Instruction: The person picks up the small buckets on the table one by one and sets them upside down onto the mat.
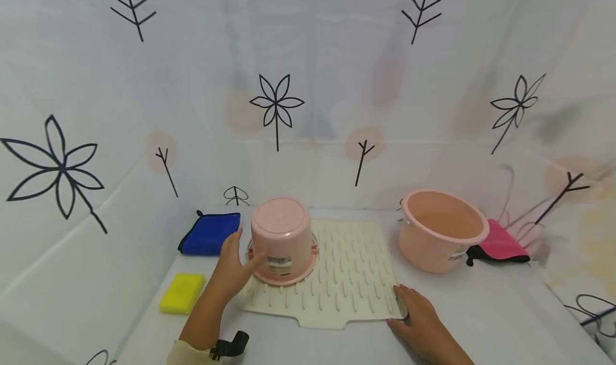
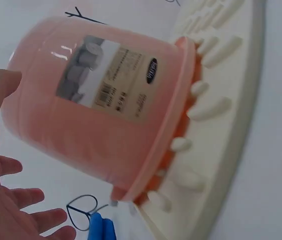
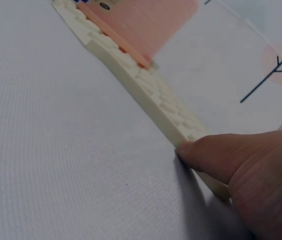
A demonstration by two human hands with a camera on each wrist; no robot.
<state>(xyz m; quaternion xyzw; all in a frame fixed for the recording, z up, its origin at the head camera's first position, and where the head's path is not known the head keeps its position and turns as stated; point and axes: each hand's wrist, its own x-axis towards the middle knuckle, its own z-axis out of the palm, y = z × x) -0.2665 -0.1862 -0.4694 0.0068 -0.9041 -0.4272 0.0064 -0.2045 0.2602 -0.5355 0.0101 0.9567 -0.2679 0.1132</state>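
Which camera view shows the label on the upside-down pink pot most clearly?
The left wrist view: the label appears large and whole, with its printing visible. The head view shows it small; the right wrist view shows only part, cut off by the top edge.

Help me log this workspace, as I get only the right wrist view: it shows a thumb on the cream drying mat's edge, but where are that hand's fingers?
Observer: In the head view, the fingers of the right hand lie at the right edge of the cream drying mat, near its front corner.
Operator: And where is the left hand?
Observer: At the left side of the upturned pink bucket; I can't tell whether its thumb touches.
Operator: Is there anything on the table left of the mat, on the near side?
Observer: Yes, a yellow sponge, beside the left forearm in the head view.
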